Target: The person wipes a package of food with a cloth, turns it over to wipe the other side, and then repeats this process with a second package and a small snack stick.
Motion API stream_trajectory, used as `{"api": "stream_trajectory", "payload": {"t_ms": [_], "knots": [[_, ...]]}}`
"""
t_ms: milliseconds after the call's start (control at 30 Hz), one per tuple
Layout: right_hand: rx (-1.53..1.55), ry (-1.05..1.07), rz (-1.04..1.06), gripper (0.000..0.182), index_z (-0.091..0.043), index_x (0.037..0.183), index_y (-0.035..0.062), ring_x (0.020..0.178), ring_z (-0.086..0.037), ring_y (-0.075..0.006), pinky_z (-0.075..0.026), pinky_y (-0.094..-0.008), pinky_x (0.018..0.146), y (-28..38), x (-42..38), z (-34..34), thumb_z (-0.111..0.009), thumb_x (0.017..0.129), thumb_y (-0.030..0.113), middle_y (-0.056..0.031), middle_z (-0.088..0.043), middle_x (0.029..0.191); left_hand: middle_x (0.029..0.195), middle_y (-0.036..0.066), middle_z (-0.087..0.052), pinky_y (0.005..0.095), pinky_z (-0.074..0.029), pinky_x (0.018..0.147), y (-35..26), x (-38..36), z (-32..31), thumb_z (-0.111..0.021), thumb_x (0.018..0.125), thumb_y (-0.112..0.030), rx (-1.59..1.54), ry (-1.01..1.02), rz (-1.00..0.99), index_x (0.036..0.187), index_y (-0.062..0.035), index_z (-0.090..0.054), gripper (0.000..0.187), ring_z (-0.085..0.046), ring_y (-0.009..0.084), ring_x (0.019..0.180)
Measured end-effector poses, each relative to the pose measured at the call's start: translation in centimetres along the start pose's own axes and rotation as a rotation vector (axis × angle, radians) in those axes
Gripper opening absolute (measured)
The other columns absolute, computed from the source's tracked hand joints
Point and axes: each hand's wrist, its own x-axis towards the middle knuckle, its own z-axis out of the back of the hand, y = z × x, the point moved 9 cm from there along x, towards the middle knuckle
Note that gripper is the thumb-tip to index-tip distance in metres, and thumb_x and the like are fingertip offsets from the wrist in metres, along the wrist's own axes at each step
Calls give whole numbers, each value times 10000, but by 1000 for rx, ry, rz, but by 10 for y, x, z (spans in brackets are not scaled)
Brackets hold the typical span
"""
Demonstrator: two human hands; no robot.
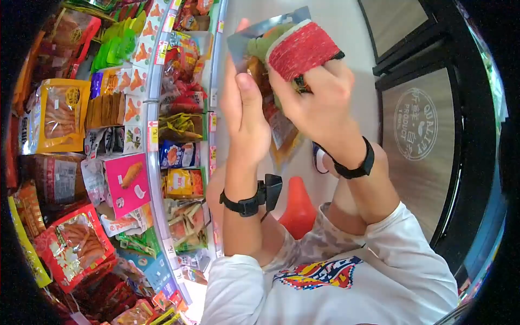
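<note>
Above my knees, a snack packet (283,135) with a clear, shiny film and brown-orange contents hangs tilted between my hands. My left hand (249,105) grips its left edge, with the thumb in front and the fingers mostly behind. In my right hand (320,100) is a folded red cloth (303,51) with a pale green side, held against the upper part of the packet. The cloth and the right hand's knuckles hide much of the packet's front. The fingertips of my right hand are tucked out of sight under the cloth.
On the left, shelves (154,179) with price tags hold many bagged snacks, among them a yellow-orange bag (57,116) and a red bag (76,246). A red stool (299,203) shows between my legs. Dark-framed wooden panels (414,157) stand to the right.
</note>
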Motion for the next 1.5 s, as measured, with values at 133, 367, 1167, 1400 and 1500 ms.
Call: {"api": "stream_trajectory", "payload": {"t_ms": [133,367,1167,1400,1500], "knots": [[-51,-127,-131,96,-715,838,40,708,-639,-359,-495,-437,622,-22,7,10,-778,777,79,-144,-678,788,1534,147,-462,369,-365,1164,-6,0,2,-337,1125,-473,92,-52,-54,1550,52,-356,676,-499,226,1361],[-81,-84,-111,144,-684,774,17,662,-634,-334,-449,-409,557,-13,8,7,-796,789,105,-155,-658,720,1558,156,-436,379,-368,1168,-7,0,4,-333,1131,-446,56,-56,-27,1535,62,-364,650,-489,241,1377],[54,-155,-456,221,-619,726,-3,540,-463,-181,-391,-351,531,-70,2,15,-748,870,104,-117,-523,600,1545,160,-479,380,-369,1167,-23,1,11,-333,1128,-460,169,17,-59,1529,51,-397,652,-491,246,1392],[23,-15,-72,155,-669,767,1,660,-639,-338,-457,-386,577,-10,10,8,-777,826,96,-167,-661,737,1546,157,-482,379,-389,1155,-10,-1,9,-329,1122,-488,107,-89,-29,1525,44,-406,672,-515,247,1371],[-44,-95,-140,162,-666,766,-2,646,-630,-331,-450,-377,563,-25,13,14,-779,825,98,-171,-652,731,1546,153,-484,380,-373,1168,-8,-3,11,-326,1125,-478,66,-115,43,1520,47,-411,663,-496,246,1390]]}}
